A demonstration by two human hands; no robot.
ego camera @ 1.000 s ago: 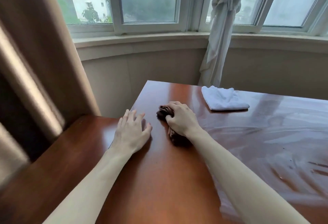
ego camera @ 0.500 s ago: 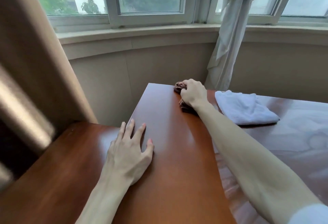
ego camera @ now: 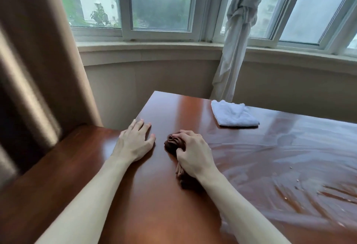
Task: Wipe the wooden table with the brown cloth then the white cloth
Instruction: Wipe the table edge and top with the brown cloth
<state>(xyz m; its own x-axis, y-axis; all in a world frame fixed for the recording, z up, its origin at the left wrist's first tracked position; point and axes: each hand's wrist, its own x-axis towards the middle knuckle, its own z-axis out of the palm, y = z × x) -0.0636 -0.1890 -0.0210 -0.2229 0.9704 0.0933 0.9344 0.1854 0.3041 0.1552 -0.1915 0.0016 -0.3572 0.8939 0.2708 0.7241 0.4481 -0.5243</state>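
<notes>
A glossy reddish wooden table (ego camera: 158, 201) fills the lower view. My right hand (ego camera: 193, 155) grips a bunched brown cloth (ego camera: 172, 143) and presses it onto the table near its left part. Some of the cloth trails out under my wrist. My left hand (ego camera: 135, 141) lies flat on the table by the left edge, fingers straight, holding nothing. A folded white cloth (ego camera: 233, 116) lies at the table's far edge, apart from both hands.
The table's right part (ego camera: 289, 176) shows wet smears and a few crumbs. A brown curtain (ego camera: 34, 70) hangs at the left. A knotted white curtain (ego camera: 237, 41) hangs by the windows behind the table's far edge.
My right hand has pulled the brown cloth back from the far edge toward me, next to the left hand. The left hand has stayed flat on the table.
</notes>
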